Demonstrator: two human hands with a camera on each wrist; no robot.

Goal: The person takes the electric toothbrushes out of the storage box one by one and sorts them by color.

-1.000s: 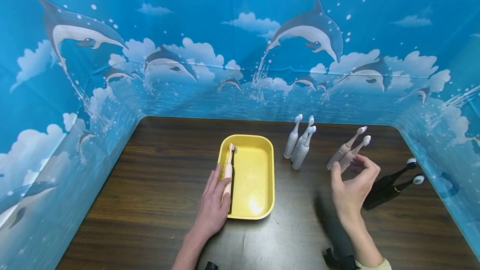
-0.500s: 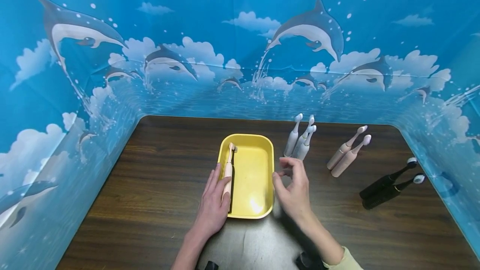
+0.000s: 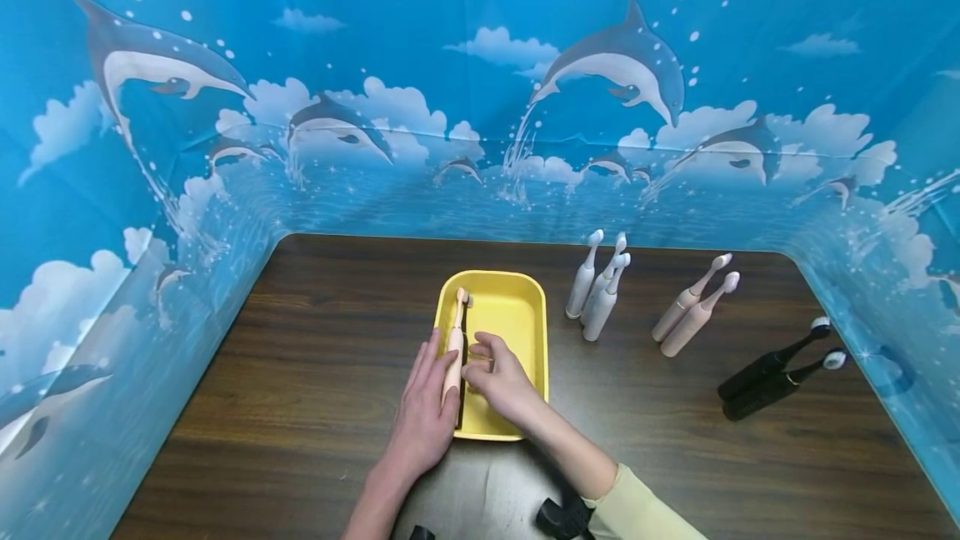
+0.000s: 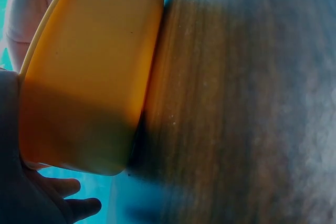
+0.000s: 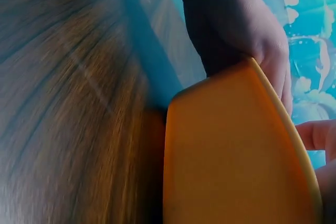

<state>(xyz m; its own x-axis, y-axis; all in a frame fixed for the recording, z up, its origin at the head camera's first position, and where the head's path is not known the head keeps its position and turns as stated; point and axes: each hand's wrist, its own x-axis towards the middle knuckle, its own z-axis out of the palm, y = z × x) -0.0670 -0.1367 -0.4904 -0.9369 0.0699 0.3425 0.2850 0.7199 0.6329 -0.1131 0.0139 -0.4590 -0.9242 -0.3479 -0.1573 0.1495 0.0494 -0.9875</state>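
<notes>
A yellow tray [image 3: 540, 332] sits mid-table. A pink electric toothbrush [image 3: 455, 340] lies along its left rim, head pointing away. My left hand [image 3: 423, 415] lies flat beside that rim and pinches the toothbrush's lower handle between thumb and forefinger. My right hand [image 3: 504, 382] reaches into the tray, fingers loosely curled, fingertips touching the handle from the right. The left wrist view shows the tray's outer wall [image 4: 89, 77] beside my palm [image 4: 21, 187]. The right wrist view shows the tray [image 5: 226, 156] with the left hand [image 5: 236, 19] beyond it.
Three white toothbrushes [image 3: 596, 290] lie right of the tray, then two pink ones [image 3: 690, 311], then two black ones [image 3: 772, 373] near the right edge. Blue dolphin-print cloth walls in three sides of the dark wooden table [image 3: 300, 340]. A black object [image 3: 562, 515] sits at the front edge.
My right hand has swept left, from beside the two pink toothbrushes across the table into the tray, reaching the held toothbrush. Left hand and toothbrush have stayed put.
</notes>
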